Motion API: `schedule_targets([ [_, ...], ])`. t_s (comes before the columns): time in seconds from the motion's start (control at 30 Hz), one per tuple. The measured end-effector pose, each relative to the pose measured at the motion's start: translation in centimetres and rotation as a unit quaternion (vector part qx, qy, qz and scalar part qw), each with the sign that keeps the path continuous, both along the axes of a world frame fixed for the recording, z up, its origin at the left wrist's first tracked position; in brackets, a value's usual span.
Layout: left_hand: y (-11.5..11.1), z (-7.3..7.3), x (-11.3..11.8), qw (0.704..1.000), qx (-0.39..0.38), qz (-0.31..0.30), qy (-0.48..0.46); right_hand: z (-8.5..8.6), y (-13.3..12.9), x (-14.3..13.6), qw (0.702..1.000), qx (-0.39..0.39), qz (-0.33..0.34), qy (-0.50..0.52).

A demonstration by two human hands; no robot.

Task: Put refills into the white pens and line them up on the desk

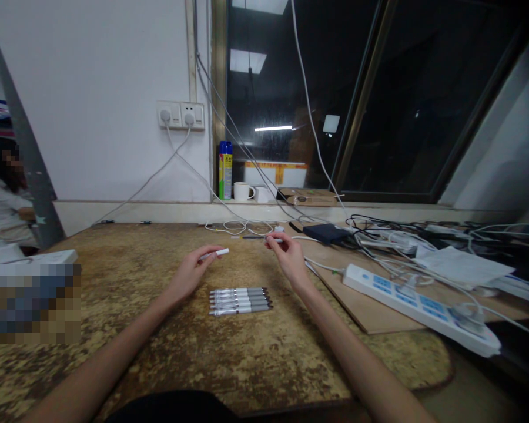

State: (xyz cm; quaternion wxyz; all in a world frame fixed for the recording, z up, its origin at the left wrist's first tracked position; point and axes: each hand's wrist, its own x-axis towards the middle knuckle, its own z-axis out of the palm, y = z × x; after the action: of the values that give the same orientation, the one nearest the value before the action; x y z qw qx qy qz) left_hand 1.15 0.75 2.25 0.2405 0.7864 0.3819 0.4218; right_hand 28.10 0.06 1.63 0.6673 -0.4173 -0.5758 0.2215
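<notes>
A white-ended pen part (221,252) was pinched in the left hand (190,271), a slim grey piece (279,240) in the right hand (291,259) — both held over the mottled table (132,258), beyond aligned clear-and-grey pens (242,301).

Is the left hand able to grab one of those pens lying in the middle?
Probably yes: the row of pens lies close to the left hand, with nothing visible between them. But its fingers hold a small white piece, so it may need to put that down first.

White piece (223,252) partly hidden; forearms (350,341) cropped
</notes>
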Motion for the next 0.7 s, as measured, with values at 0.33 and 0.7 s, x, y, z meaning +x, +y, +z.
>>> schedule_targets([
  [0.33,0.17,-0.13,-0.01,1.0,0.0,-0.008,-0.012,-0.11,0.17,0.04,1.0,-0.002,-0.006,0.005],
  [0.7,0.16,0.01,-0.02,1.0,0.012,-0.015,-0.005,-0.26,0.37,0.25,0.999,-0.033,-0.01,0.033],
])
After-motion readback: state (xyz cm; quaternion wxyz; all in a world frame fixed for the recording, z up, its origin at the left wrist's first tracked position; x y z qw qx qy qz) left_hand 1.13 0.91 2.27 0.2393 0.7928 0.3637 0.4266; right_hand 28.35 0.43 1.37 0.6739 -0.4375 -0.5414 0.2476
